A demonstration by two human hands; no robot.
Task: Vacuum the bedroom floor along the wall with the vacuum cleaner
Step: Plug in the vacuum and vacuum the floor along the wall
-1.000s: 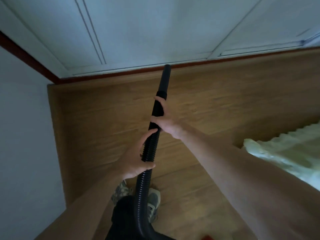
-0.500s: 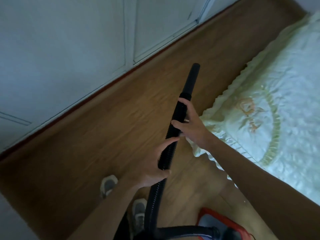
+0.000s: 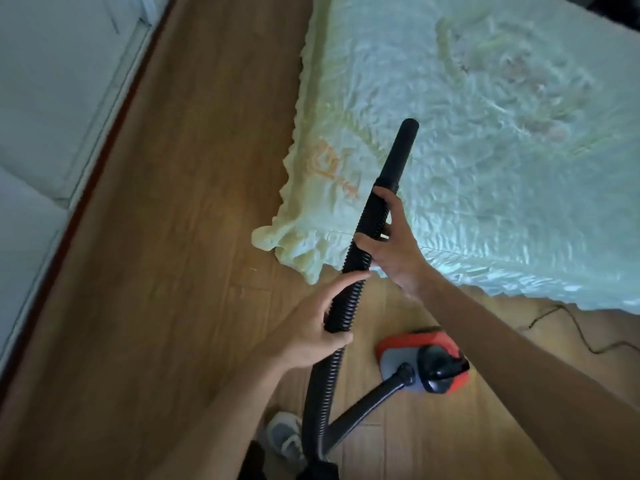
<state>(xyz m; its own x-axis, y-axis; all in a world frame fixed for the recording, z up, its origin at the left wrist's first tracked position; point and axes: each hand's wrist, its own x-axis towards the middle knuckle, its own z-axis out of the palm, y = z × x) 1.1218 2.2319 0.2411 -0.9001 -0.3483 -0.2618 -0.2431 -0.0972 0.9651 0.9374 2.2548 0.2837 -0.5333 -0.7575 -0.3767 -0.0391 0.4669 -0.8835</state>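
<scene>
Vacuum cleaner (image 3: 424,367), red and grey, low on the wood floor (image 3: 156,271) just beside the bed's near edge, partly under the right forearm. From its front, a black ribbed hose (image 3: 320,393), looping down to the bottom of the view and up into both hands. Left hand (image 3: 311,327) wrapped round the ribbed part, thumb on top, fingers curled under. Right hand (image 3: 391,247) higher, curled round the hose just below the smooth black tube (image 3: 398,157). Tube raised and tilted right, its open end seen against the bed rather than down at the floor.

Around: pale green ruffled bedspread (image 3: 485,133) filling the upper right, one corner draped onto the floor just left of the hose. White panelled wall (image 3: 52,98) along the left, dark red skirting strip (image 3: 102,147) at its foot, a bare band of floor between it and the bed. Thin dark cord (image 3: 571,327) on the floor by the bed's edge. Grey shoe (image 3: 284,434) beside the hose at the bottom.

Against half a second ago: view swung right, wall pushed to the left margin, bed far larger, cleaner wholly in sight instead of a cut-off red rim, one shoe instead of two, same grip in both hands.

Unclear whether the tube's end touches the bedspread or hangs above it. Lowest bend of the hose lost behind dark clothing at the bottom edge; cord cut off at the right; embroidery on the spread blurred
</scene>
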